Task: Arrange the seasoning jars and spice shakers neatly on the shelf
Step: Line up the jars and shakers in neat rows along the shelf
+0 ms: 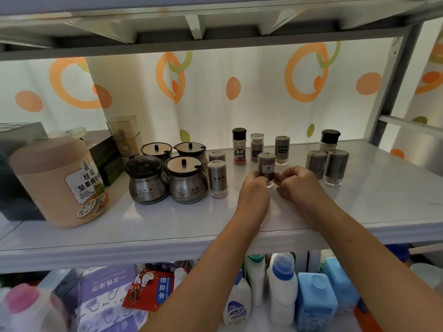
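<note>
L hand (pixel 255 186) & R hand (pixel 296 182) both pinch the lower part of a white-labelled steel shaker (pixel 266 165), fingers curled in from either side. It's upright, mid-shelf (pixel 182 226). Just behind: black pepper bottle (pixel 239 146). Left: four lidded seasoning jars (pixel 185 180), clustered. Right: shaker pair (pixel 336 167), well apart.

Behind the white shelf (pixel 167 226), a white curtain (pixel 263 75) with orange rings and dots. On the shelf, a peach tub (pixel 48 178), silver jars (pixel 185 185) lidded black, grey shakers (pixel 217 178). Below it, blue bottles (pixel 316 305).
</note>
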`<action>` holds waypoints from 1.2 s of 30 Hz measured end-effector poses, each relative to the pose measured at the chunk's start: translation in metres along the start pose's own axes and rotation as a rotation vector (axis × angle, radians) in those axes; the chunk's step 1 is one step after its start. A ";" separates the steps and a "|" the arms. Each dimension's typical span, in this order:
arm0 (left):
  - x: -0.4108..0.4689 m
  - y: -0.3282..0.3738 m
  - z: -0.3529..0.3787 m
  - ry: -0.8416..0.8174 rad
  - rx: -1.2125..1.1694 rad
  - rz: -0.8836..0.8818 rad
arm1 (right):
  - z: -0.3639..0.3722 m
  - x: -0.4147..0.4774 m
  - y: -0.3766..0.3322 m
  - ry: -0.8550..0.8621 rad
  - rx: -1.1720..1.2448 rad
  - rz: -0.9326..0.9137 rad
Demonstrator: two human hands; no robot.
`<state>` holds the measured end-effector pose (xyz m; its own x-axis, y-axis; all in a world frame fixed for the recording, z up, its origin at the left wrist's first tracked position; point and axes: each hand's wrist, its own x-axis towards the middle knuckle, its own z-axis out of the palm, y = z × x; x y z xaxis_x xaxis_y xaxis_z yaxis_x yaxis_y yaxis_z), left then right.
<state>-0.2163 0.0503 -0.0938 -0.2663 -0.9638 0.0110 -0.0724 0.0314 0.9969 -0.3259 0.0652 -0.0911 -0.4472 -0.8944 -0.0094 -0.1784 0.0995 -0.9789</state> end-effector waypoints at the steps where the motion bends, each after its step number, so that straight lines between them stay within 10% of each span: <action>1: 0.000 0.000 -0.002 -0.002 0.001 0.000 | 0.002 0.000 0.000 -0.007 0.007 0.002; 36: -0.005 -0.001 -0.025 0.072 0.034 0.004 | 0.050 -0.002 -0.016 -0.162 0.219 0.045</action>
<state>-0.1906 0.0481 -0.0924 -0.1970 -0.9801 0.0219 -0.1044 0.0432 0.9936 -0.2782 0.0431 -0.0861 -0.3016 -0.9509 -0.0690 0.0398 0.0597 -0.9974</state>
